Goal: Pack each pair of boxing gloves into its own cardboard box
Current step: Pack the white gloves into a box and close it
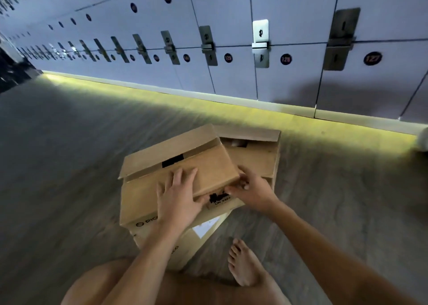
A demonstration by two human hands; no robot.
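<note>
Left fingers (177,177) are straight and spread, pressed flat on the top flap (208,168) of the near brown cardboard box (139,202); the left hand (178,200) has its thumb at the flap's near edge. Right fingers (234,190) are curled and pinch the same flap's near right edge; the right hand (252,188) sits just beside the left. We note the flap is tilted, not fully down. A strip of black tape (172,161) sits on the opposite flap, and a black printed label (218,198) shows below the held edge. A white paper label (206,228) is on the box's side.

A second brown cardboard box (257,156) touches the first on its far right, its flaps partly down; something pale shows in its gap, and we cannot tell what.

Both boxes stand on the grey floor (69,165), near a bare foot (243,265). Pale numbered lockers (231,3) line the wall behind, with a yellow-lit strip (162,89) along their base.
</note>
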